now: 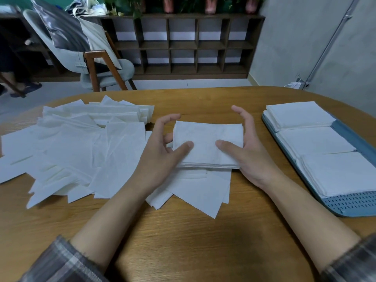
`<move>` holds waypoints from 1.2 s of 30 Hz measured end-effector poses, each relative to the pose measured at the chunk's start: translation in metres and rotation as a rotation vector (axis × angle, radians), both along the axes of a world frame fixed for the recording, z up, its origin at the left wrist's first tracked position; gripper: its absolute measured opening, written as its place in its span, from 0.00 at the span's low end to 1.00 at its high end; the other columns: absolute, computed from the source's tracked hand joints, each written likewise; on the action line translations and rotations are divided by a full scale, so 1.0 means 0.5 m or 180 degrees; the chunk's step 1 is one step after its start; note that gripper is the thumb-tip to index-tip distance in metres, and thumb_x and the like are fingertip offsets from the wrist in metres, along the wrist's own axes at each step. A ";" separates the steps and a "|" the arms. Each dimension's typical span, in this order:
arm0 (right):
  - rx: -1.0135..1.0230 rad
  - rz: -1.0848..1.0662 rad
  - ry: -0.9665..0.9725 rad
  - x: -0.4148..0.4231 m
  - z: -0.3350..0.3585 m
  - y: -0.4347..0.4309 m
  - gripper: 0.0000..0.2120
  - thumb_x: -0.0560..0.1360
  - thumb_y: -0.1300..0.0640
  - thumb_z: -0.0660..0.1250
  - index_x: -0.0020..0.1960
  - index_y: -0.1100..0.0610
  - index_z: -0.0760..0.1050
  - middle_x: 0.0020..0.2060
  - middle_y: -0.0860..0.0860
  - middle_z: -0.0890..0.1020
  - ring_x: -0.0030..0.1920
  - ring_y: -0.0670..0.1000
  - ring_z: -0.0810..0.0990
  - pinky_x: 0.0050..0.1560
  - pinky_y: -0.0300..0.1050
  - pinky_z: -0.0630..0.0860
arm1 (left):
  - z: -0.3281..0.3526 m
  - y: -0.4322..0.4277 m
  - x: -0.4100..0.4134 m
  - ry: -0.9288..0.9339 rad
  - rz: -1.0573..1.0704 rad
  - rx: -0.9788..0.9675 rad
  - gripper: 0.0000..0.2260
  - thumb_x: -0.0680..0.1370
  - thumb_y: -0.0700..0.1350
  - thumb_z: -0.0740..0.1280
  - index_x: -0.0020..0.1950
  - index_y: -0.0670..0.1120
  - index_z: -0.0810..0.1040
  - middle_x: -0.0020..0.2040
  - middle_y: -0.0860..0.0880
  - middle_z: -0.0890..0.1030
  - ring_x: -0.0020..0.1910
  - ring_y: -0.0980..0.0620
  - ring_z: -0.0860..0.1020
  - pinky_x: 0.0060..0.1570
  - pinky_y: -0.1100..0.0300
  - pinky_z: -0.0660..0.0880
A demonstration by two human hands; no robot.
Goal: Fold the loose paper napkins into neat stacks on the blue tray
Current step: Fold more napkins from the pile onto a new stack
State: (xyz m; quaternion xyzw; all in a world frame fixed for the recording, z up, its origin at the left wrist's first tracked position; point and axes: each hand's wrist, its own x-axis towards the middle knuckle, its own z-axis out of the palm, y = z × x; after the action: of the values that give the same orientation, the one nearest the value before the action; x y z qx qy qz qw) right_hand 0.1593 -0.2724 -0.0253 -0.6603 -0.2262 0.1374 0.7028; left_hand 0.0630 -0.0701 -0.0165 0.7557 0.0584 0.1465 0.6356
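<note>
Step in hand, as judged: a folded bundle (207, 143) is being squared ahead of transfer; it is held mid-bench over the near edge of the loose napkins (77, 151), between left hand (160, 151) and right hand (252, 153); whether it is lifted or resting on the sheets beneath cannot be told; thumbs are laid on the top sheet, fingers (241, 113) are curled close round the side edges; edges look nearly flush.

Next move, as judged: bundle to be carried right to the blue tray (350, 202), where three stacks (317, 141) are set in a row; only the perforated near end is bare; a level grip is called for, or sheets may slide.

Many napkins unfolded; task judged roughly midway.

Bench (183, 241): wood grain, rounded edge.

Room: chair (124, 68) with cushion, cubby shelf (183, 43), potted plants (210, 6), grey wall.
</note>
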 end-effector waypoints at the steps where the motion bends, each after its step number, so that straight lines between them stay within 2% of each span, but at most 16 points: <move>1: 0.0098 0.0082 0.0074 0.003 -0.002 -0.002 0.40 0.76 0.63 0.76 0.76 0.34 0.63 0.60 0.45 0.84 0.62 0.54 0.84 0.61 0.58 0.83 | -0.005 0.002 0.003 -0.0052 0.0074 0.0108 0.23 0.81 0.44 0.74 0.72 0.58 0.70 0.51 0.54 0.87 0.47 0.53 0.87 0.41 0.61 0.82; 4: 0.0426 0.0548 0.0307 0.001 0.008 -0.008 0.35 0.76 0.63 0.74 0.76 0.39 0.69 0.60 0.55 0.83 0.61 0.56 0.84 0.54 0.47 0.82 | -0.012 0.005 0.005 -0.0131 0.0193 -0.0054 0.20 0.82 0.40 0.72 0.68 0.57 0.71 0.51 0.49 0.83 0.45 0.47 0.87 0.38 0.49 0.86; 6: 0.0485 0.0740 0.0297 -0.001 0.011 -0.011 0.30 0.76 0.63 0.71 0.75 0.44 0.74 0.63 0.51 0.81 0.64 0.54 0.81 0.55 0.44 0.81 | -0.012 0.004 0.006 -0.0174 0.0252 -0.0095 0.20 0.82 0.40 0.72 0.68 0.57 0.71 0.51 0.47 0.82 0.45 0.46 0.88 0.38 0.44 0.86; 9: 0.0568 0.0816 0.0347 -0.003 0.011 -0.012 0.27 0.76 0.63 0.68 0.74 0.49 0.77 0.66 0.48 0.82 0.69 0.52 0.80 0.59 0.45 0.81 | -0.014 0.003 0.006 -0.0166 0.0270 -0.0151 0.21 0.82 0.39 0.71 0.70 0.55 0.68 0.49 0.56 0.85 0.46 0.48 0.88 0.39 0.45 0.86; 12: 0.0543 0.0818 0.0362 -0.003 0.013 -0.013 0.24 0.77 0.63 0.68 0.72 0.52 0.78 0.67 0.52 0.83 0.68 0.54 0.81 0.60 0.48 0.81 | -0.019 0.010 0.007 -0.0093 0.0476 -0.0007 0.21 0.82 0.41 0.72 0.70 0.57 0.69 0.54 0.50 0.83 0.47 0.49 0.88 0.40 0.46 0.86; 14: 0.0442 0.0787 0.0344 -0.001 0.012 -0.015 0.20 0.77 0.63 0.71 0.68 0.53 0.81 0.64 0.54 0.84 0.66 0.54 0.82 0.59 0.46 0.82 | -0.015 0.010 0.007 -0.0056 0.0509 -0.0008 0.21 0.82 0.41 0.72 0.69 0.57 0.69 0.56 0.46 0.82 0.47 0.48 0.88 0.40 0.45 0.86; 16: 0.0316 0.0715 0.0334 0.000 0.011 -0.015 0.16 0.76 0.61 0.72 0.63 0.53 0.85 0.62 0.55 0.86 0.64 0.53 0.84 0.58 0.44 0.81 | -0.006 0.004 0.003 -0.0069 0.0313 -0.0171 0.22 0.82 0.39 0.71 0.70 0.56 0.69 0.55 0.46 0.85 0.46 0.46 0.88 0.39 0.44 0.86; 19: 0.0113 0.0600 0.0251 0.003 0.007 -0.016 0.13 0.75 0.59 0.71 0.57 0.51 0.88 0.59 0.52 0.87 0.62 0.49 0.84 0.57 0.40 0.79 | 0.006 -0.008 -0.003 -0.0180 -0.0007 -0.0314 0.22 0.82 0.37 0.71 0.72 0.53 0.68 0.55 0.49 0.87 0.44 0.46 0.88 0.37 0.48 0.86; 22: -0.0084 0.0473 -0.0024 0.009 -0.003 -0.018 0.12 0.77 0.60 0.73 0.59 0.50 0.88 0.62 0.49 0.86 0.67 0.49 0.82 0.67 0.49 0.76 | 0.008 -0.010 -0.004 -0.0262 -0.0089 -0.0341 0.23 0.82 0.37 0.70 0.73 0.53 0.68 0.57 0.50 0.86 0.46 0.46 0.88 0.38 0.49 0.86; 23: -0.0154 0.0391 -0.0120 0.010 -0.004 -0.018 0.13 0.78 0.62 0.73 0.60 0.51 0.87 0.62 0.48 0.86 0.67 0.48 0.81 0.68 0.49 0.76 | 0.005 -0.007 -0.002 -0.0264 -0.0086 -0.0290 0.23 0.83 0.38 0.70 0.74 0.53 0.67 0.58 0.51 0.86 0.46 0.47 0.88 0.39 0.48 0.86; 26: -0.0397 0.0015 -0.0541 0.012 -0.003 -0.021 0.14 0.80 0.65 0.71 0.61 0.52 0.86 0.61 0.41 0.86 0.66 0.40 0.80 0.65 0.33 0.74 | -0.012 0.003 0.005 -0.0301 0.0096 0.0372 0.28 0.81 0.43 0.73 0.76 0.58 0.65 0.56 0.58 0.82 0.49 0.54 0.85 0.44 0.56 0.85; 29: -0.0601 -0.0518 -0.0787 0.026 -0.006 -0.026 0.15 0.81 0.65 0.70 0.62 0.50 0.85 0.59 0.36 0.85 0.65 0.34 0.78 0.64 0.26 0.70 | -0.027 0.014 0.008 -0.0067 0.0031 0.1473 0.33 0.76 0.51 0.79 0.75 0.62 0.64 0.60 0.61 0.78 0.59 0.61 0.78 0.53 0.64 0.77; 32: -0.0679 -0.0835 -0.0867 0.037 -0.014 -0.028 0.16 0.81 0.65 0.70 0.63 0.49 0.85 0.61 0.36 0.84 0.67 0.34 0.77 0.67 0.26 0.68 | -0.034 0.017 0.004 0.0329 -0.0386 0.2167 0.26 0.71 0.60 0.79 0.66 0.63 0.73 0.61 0.64 0.75 0.63 0.64 0.72 0.63 0.59 0.71; 36: -0.0705 -0.0903 -0.0852 0.036 -0.015 -0.027 0.16 0.81 0.65 0.70 0.63 0.49 0.85 0.61 0.36 0.84 0.66 0.32 0.76 0.65 0.23 0.67 | -0.034 0.020 0.003 0.0268 -0.0500 0.2525 0.18 0.71 0.62 0.79 0.58 0.61 0.81 0.60 0.65 0.77 0.63 0.63 0.72 0.62 0.61 0.67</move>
State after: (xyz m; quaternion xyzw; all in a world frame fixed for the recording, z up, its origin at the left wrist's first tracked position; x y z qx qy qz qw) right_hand 0.1772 -0.2859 -0.0330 -0.7711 -0.2058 -0.0277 0.6020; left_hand 0.0643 -0.0603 -0.0335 0.9498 -0.0346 0.0775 0.3011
